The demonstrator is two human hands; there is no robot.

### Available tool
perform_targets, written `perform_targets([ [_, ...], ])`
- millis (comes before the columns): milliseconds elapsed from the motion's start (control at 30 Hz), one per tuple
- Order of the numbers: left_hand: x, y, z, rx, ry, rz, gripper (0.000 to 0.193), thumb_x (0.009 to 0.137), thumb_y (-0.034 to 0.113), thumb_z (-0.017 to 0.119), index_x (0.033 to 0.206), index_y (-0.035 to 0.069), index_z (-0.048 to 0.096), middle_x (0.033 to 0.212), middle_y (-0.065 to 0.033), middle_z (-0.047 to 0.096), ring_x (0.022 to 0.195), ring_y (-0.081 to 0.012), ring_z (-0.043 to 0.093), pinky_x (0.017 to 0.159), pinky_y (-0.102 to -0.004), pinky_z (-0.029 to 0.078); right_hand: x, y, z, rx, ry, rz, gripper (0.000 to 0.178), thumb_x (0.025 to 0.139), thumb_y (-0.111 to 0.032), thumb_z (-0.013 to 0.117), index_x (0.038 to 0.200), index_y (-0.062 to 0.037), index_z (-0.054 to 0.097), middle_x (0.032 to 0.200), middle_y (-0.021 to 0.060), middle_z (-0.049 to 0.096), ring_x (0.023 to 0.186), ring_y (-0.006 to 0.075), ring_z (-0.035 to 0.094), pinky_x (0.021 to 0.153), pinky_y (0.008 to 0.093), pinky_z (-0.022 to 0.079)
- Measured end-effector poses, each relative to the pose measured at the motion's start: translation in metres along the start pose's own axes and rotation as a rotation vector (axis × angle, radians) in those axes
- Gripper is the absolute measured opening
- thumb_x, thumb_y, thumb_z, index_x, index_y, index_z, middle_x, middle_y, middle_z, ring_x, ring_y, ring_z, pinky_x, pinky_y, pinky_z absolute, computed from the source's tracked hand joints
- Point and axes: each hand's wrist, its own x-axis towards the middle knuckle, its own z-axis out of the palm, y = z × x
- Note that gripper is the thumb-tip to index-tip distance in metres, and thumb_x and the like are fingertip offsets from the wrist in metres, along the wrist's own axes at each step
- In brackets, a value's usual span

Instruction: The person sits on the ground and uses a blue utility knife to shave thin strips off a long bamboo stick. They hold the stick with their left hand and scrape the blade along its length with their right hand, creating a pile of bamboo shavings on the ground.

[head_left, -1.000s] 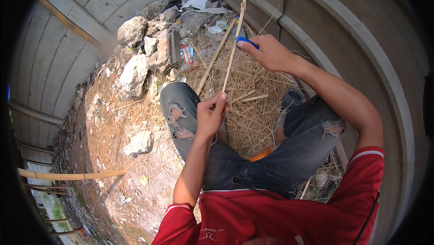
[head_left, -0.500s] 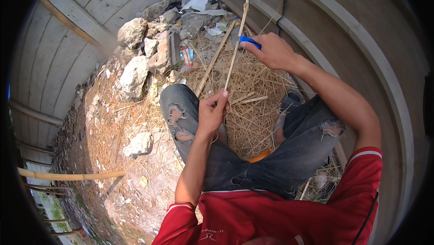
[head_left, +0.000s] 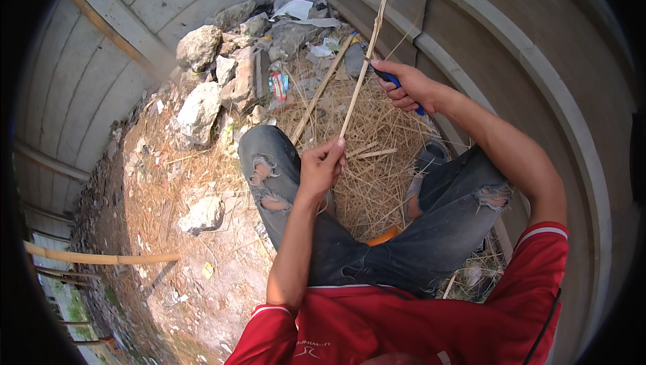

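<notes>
My left hand (head_left: pixel 321 167) pinches the lower end of a long, thin bamboo strip (head_left: pixel 359 92), in front of my left knee. The strip slants up and away to the right, with a knobbly node near its far end. Closed around the handle of a blue-handled knife (head_left: pixel 389 78) is my right hand (head_left: pixel 412 86), right of the strip. The knife's dark tip end meets or nearly meets the strip about midway; whether it cuts in cannot be made out. Pale bamboo shavings (head_left: pixel 367 187) pile up below, between my bent legs.
Rocks (head_left: pixel 200 113) and rubble lie to the far left, with scraps of litter. A wider bamboo slat (head_left: pixel 323 89) rests on the shavings. A corrugated wall (head_left: pixel 538 82) curves close along my right. An orange object (head_left: pixel 383 235) shows between my thighs.
My right hand has turned and shifted slightly right and down, showing more of the knife's handle. The strip's far end has swung a little right and lower.
</notes>
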Motion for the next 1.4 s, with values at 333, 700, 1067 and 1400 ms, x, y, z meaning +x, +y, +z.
perform_targets([
  [333,0.005,-0.014,-0.001,-0.056,-0.012,-0.034,0.039,0.102,0.035,0.063,0.118,0.000,0.068,0.068,0.0043,0.051,0.044,-0.0027,0.036,0.039,-0.0218,0.023,0.006,0.026,0.018,-0.841,0.550,-0.423,0.062,0.099,-0.053,0.056,0.072,0.0035,0.062,0.054,0.0162,0.051,0.052,0.0354,0.056,0.056,0.0483,0.045],
  [700,0.020,-0.026,0.004,-0.015,0.138,-0.007,0.032,0.103,0.034,0.062,0.090,0.005,0.067,0.063,0.0054,0.049,0.044,-0.0027,0.038,0.040,-0.0219,0.027,-0.002,0.019,0.042,-1.246,0.337,-0.512,0.062,0.097,-0.056,0.058,0.078,0.0017,0.068,0.059,0.0195,0.055,0.055,0.0349,0.053,0.057,0.0475,0.041],
  [1067,0.005,-0.019,0.012,0.191,0.139,0.148,0.030,0.103,0.029,0.063,0.105,0.001,0.073,0.065,0.0076,0.047,0.057,-0.0009,0.038,0.049,-0.0221,0.028,0.009,0.020,0.032,-1.386,0.545,-0.348,0.059,0.099,-0.055,0.054,0.087,-0.0002,0.072,0.070,0.0230,0.064,0.068,0.0439,0.063,0.066,0.0536,0.049],
  [1400,-0.032,-0.033,0.011,-0.227,-0.030,-0.097,0.031,0.104,0.022,0.060,0.123,-0.003,0.066,0.064,0.0081,0.039,0.050,-0.0013,0.032,0.044,-0.0213,0.021,0.003,-0.014,-0.029,-1.501,0.802,-0.574,0.062,0.097,-0.060,0.054,0.084,-0.0022,0.073,0.069,0.0204,0.066,0.069,0.0405,0.064,0.064,0.0502,0.049],
])
